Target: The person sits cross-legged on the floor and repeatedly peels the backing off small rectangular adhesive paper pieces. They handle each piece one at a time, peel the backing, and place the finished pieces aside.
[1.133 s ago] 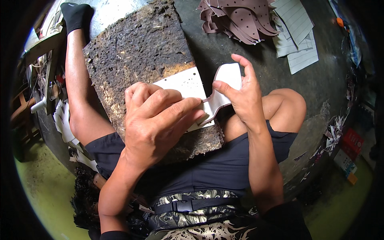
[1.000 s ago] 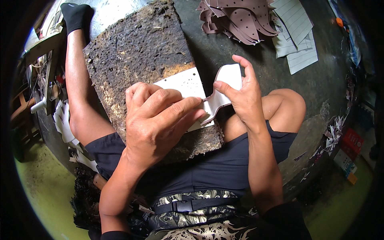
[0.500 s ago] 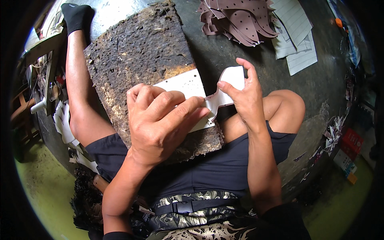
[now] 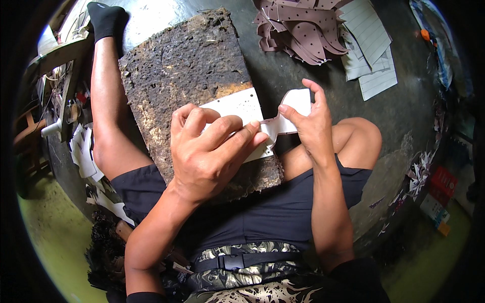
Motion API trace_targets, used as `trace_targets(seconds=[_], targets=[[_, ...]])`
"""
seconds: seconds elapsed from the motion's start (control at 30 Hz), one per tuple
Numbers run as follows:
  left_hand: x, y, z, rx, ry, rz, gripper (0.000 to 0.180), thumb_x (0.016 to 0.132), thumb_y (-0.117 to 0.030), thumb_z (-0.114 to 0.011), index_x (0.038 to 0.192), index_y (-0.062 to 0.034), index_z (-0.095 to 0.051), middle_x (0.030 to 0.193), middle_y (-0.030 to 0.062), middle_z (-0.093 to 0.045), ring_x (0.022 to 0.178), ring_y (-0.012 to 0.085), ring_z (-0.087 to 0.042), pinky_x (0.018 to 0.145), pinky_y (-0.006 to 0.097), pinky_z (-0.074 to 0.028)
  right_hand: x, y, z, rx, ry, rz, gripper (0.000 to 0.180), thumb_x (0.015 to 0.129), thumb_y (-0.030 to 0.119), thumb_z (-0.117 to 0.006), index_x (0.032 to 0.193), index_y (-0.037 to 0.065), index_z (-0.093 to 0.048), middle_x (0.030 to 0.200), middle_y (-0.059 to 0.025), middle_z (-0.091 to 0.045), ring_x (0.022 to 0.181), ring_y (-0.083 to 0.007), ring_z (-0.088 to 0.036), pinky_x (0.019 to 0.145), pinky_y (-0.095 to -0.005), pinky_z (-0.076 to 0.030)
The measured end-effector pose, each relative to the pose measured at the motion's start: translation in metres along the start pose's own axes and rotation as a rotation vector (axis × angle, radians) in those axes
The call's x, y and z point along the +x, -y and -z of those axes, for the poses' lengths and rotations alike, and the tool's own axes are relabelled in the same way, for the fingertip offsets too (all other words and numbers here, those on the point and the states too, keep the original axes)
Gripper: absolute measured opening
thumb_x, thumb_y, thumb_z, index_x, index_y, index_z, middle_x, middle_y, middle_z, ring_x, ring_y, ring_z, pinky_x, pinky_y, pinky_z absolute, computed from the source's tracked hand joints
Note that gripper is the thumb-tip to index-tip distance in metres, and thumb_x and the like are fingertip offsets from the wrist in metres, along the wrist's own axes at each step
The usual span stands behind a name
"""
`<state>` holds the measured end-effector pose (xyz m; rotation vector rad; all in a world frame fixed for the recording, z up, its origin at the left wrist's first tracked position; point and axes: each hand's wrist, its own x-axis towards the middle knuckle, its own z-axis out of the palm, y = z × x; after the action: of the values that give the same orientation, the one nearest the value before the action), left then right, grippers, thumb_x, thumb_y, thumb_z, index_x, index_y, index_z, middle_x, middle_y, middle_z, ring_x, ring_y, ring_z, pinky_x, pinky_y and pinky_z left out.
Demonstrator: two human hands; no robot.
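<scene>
White cut-out piece (image 4: 262, 118), one, lies on one rough board (image 4: 187, 76). Left hand (image 4: 209, 151) presses it flat, fingers curled; right hand (image 4: 310, 126) pinches its end.

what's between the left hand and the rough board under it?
In the head view, the white cut-out piece lies flat between the left hand and the rough dark board; the right hand pinches its far end.

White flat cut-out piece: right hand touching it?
Touching. Head view shows the right hand pinching the white flat cut-out piece at its far end, fingers wrapped over its edge.
</scene>
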<state>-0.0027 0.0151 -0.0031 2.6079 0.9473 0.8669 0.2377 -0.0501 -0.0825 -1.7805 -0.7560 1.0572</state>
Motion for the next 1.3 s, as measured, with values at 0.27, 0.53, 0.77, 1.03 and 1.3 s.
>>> trace_targets(seconds=[0.27, 0.53, 0.77, 1.03, 1.3], targets=[[0.001, -0.008, -0.002, 0.057, 0.032, -0.011, 0.023, 0.095, -0.028, -0.090, 0.116, -0.0200, -0.087, 0.099, -0.0041, -0.068, 0.093, 0.0202, -0.064, 0.093, 0.047, -0.049, 0.003, -0.009, 0.007, -0.215, -0.116, 0.130, 0.074, 0.094, -0.001, -0.091, 0.158, -0.001, -0.052, 0.110, -0.0097, -0.076, 0.096, -0.0142, -0.073, 0.085, -0.0315, -0.062], [-0.008, -0.011, -0.007, -0.030, -0.020, 0.054, 0.037, 0.097, -0.022, -0.089, 0.133, -0.0268, -0.085, 0.102, -0.0006, -0.066, 0.096, 0.0203, -0.065, 0.100, 0.048, -0.045, 0.016, 0.047, 0.058, -0.294, -0.395, 0.466, 0.069, 0.101, -0.001, -0.081, 0.163, 0.006, -0.051, 0.141, -0.0223, -0.071, 0.125, -0.0315, -0.072, 0.111, -0.0426, -0.057], [-0.035, -0.009, 0.028, -0.246, 0.013, 0.117, 0.031, 0.095, -0.008, -0.087, 0.124, -0.0158, -0.083, 0.113, 0.0034, -0.073, 0.101, 0.0257, -0.069, 0.106, 0.048, -0.050, 0.079, 0.171, 0.089, -0.252, -0.524, 1.120, 0.068, 0.112, -0.004, -0.071, 0.173, 0.008, -0.043, 0.136, -0.0186, -0.078, 0.118, -0.0247, -0.075, 0.112, -0.0392, -0.057], [-0.160, 0.029, 0.152, -0.123, -0.231, 0.568, 0.032, 0.096, 0.006, -0.086, 0.126, -0.0061, -0.087, 0.113, 0.0109, -0.081, 0.099, 0.0239, -0.079, 0.086, 0.034, -0.063, 0.143, 0.055, 0.037, -1.150, 0.102, 1.119, 0.085, 0.091, -0.011, -0.064, 0.167, 0.026, -0.064, 0.176, -0.0192, -0.054, 0.166, -0.0448, -0.044, 0.134, -0.0565, -0.035], [-0.273, 0.205, 0.227, 0.455, -0.143, 1.072, 0.040, 0.101, -0.022, -0.084, 0.139, -0.0080, -0.081, 0.134, 0.0172, -0.080, 0.126, 0.0355, -0.073, 0.113, 0.047, -0.055, 0.144, 0.009, 0.072, -0.932, 0.317, 0.910, 0.058, 0.080, -0.015, -0.058, 0.122, 0.010, -0.090, 0.187, -0.0180, -0.042, 0.178, -0.0442, -0.022, 0.142, -0.0506, -0.024]])
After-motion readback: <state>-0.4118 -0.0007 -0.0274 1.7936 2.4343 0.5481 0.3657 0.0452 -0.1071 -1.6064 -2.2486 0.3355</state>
